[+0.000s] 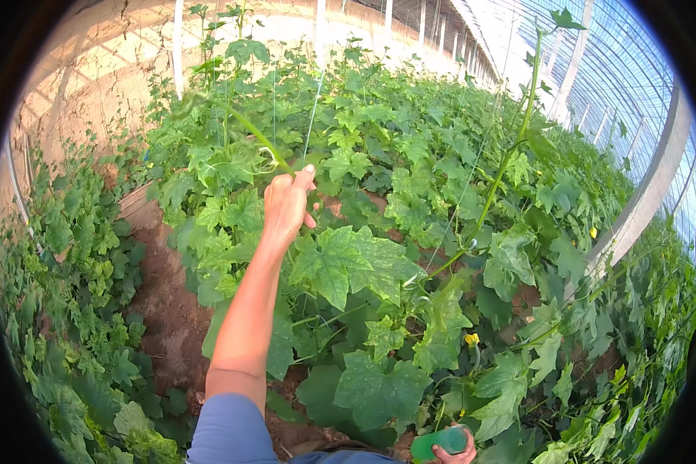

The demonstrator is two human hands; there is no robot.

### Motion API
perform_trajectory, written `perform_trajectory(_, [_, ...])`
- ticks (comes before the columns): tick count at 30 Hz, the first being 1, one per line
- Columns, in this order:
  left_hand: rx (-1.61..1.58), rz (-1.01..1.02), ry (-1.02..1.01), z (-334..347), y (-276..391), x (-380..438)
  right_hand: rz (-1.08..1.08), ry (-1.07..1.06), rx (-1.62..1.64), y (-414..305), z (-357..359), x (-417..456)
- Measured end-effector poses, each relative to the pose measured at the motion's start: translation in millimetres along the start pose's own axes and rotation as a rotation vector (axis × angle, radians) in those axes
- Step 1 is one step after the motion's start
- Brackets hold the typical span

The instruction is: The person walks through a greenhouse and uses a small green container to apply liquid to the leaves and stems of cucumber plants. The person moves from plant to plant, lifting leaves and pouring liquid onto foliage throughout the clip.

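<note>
My left hand (287,200) reaches forward, its fingers closed around a green vine stem (258,136) that rises up and to the left, blurred at its tip. A thin pale training string (315,110) runs down to the same hand. Broad lobed leaves (330,261) lie just below the wrist. Low at the bottom edge, my right hand (467,451) grips a green translucent container (438,443), with a round end facing up and right; what is inside cannot be told. Close to it stands a yellow flower (471,339) among the leaves.
Another thick vine stem (501,168) climbs a string at right. A leaning concrete post (644,197) stands beyond it. Bare soil (162,290) forms a path at left, beside more vines (81,301). An earthen wall (110,69) and greenhouse roof (620,58) enclose the rows.
</note>
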State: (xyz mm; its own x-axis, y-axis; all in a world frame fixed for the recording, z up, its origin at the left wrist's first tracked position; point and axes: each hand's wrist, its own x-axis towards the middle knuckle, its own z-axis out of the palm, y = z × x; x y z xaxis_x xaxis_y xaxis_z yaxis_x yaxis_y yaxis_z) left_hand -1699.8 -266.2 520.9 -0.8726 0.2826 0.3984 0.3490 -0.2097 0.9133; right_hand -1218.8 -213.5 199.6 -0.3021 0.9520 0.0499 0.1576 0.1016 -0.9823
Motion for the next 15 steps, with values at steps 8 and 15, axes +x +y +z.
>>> perform_trajectory(8, [0.363,-0.081,-0.357,17,3,33,-0.123,-0.043,0.094,-42,20,6])
perform_trajectory(15, [0.386,0.326,-0.053,22,-24,-5,-0.123,-0.039,0.116,-50,20,0])
